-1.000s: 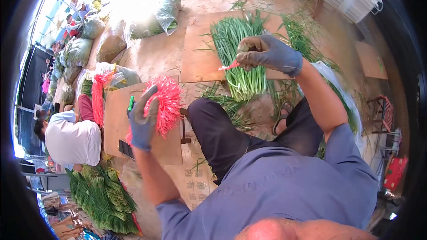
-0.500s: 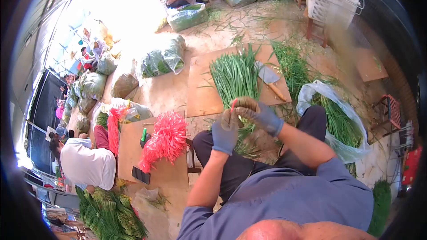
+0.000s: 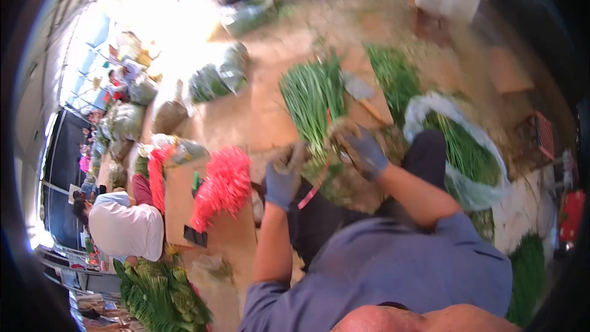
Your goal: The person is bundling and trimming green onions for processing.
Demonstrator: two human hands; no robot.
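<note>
A bunch of long green chives (image 3: 312,98) lies on a brown board (image 3: 267,120), its pale stem ends toward me. A red plastic strip (image 3: 315,189) crosses near those ends and hangs toward my lap. My right hand (image 3: 361,152), in a grey glove with a soiled palm, is closed at the strip, beside the stems on the right. Left of the stem ends is my gloved left hand (image 3: 285,175), fingers apart and slightly bent, with nothing seen in them. Beyond the right hand, a broad-bladed knife (image 3: 357,85) with a wooden handle rests on the board.
At left, a low board (image 3: 236,237) holds a heap of red strips (image 3: 224,184) and a black phone (image 3: 195,236). An open plastic bag of greens (image 3: 458,147) stands at right. Loose greens (image 3: 393,74) lie beyond the board. A person in a white shirt (image 3: 126,227) sits at left.
My hands have moved apart from a pinch together on the red strip. The left went left and let go; the strip now hangs down toward my lap. The whole view shifted slightly.
</note>
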